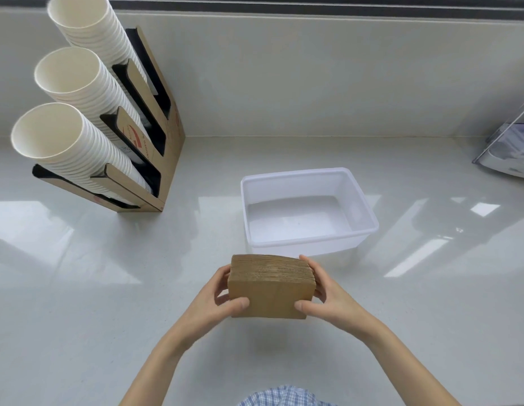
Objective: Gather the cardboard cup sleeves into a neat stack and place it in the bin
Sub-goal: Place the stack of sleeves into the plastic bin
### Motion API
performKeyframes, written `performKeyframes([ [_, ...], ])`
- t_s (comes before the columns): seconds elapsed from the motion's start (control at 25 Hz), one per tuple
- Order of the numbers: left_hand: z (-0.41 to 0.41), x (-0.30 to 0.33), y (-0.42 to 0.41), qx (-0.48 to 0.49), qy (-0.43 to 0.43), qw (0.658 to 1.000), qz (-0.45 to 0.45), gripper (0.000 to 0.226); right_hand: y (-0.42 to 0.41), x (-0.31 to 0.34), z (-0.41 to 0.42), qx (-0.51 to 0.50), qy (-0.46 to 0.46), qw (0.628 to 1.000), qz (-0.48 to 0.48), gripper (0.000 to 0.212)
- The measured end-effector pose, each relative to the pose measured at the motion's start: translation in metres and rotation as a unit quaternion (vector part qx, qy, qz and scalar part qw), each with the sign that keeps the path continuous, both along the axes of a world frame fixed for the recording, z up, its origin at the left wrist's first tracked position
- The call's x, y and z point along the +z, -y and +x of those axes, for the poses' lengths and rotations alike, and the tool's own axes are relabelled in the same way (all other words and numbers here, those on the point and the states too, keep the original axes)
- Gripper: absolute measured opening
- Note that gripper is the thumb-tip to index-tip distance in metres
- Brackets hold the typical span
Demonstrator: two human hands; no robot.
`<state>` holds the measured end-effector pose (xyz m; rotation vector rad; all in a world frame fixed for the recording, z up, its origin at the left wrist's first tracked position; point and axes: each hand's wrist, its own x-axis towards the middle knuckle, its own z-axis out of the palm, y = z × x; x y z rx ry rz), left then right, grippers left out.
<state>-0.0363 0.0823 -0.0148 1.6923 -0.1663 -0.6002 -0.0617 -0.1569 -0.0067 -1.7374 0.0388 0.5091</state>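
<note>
A thick, squared-up stack of brown cardboard cup sleeves (271,288) is held above the counter, just in front of the bin. My left hand (218,297) grips its left end, thumb on the front face. Gripping the right end the same way is my right hand (322,294). The bin (309,238) is a translucent white plastic tub with nothing inside it, standing right behind the stack.
A cardboard cup dispenser (155,148) with three tilted stacks of white paper cups (61,139) stands at the back left. A clear plastic holder (510,142) sits at the right edge. A low wall runs along the back of the pale glossy counter (108,288).
</note>
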Motion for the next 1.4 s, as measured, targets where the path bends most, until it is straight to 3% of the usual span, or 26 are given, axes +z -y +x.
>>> performKeyframes([
  [0.16, 0.004, 0.011, 0.007, 0.063, -0.042, 0.991, -0.108, 0.068, -0.009, 0.016, 0.008, -0.004, -0.013, 0.999, 0.034, 0.076],
  [0.4, 0.021, 0.031, 0.018, 0.103, -0.075, 0.980, -0.153, 0.074, -0.015, 0.033, 0.020, -0.015, -0.023, 0.998, 0.054, 0.057],
  [0.56, 0.032, 0.037, 0.020, 0.113, -0.096, 0.975, -0.163, 0.059, -0.015, 0.042, 0.026, -0.027, -0.021, 0.999, 0.029, 0.082],
  [0.64, 0.040, 0.039, 0.021, 0.111, -0.100, 0.974, -0.168, 0.059, -0.013, 0.046, 0.032, -0.026, -0.011, 0.999, 0.015, 0.080],
  [0.72, 0.051, 0.044, 0.022, 0.104, -0.102, 0.976, -0.164, 0.052, -0.008, 0.051, 0.041, -0.021, -0.013, 1.000, 0.008, 0.066],
  [0.84, 0.069, 0.053, 0.022, 0.076, -0.092, 0.984, -0.132, 0.021, -0.001, 0.060, 0.059, 0.016, -0.025, 0.999, 0.044, 0.043],
  [0.92, 0.081, 0.058, 0.025, 0.053, -0.079, 0.991, -0.094, 0.019, 0.001, 0.068, 0.069, 0.043, -0.032, 0.998, 0.031, 0.038],
  [1.24, 0.113, 0.070, 0.042, 0.044, -0.064, 0.997, -0.028, 0.012, -0.001, 0.072, 0.100, 0.060, -0.060, 0.996, -0.029, 0.080],
  [1.4, 0.129, 0.072, 0.049, 0.027, -0.061, 0.998, 0.004, 0.011, 0.001, 0.070, 0.114, 0.062, -0.072, 0.994, -0.045, 0.077],
])
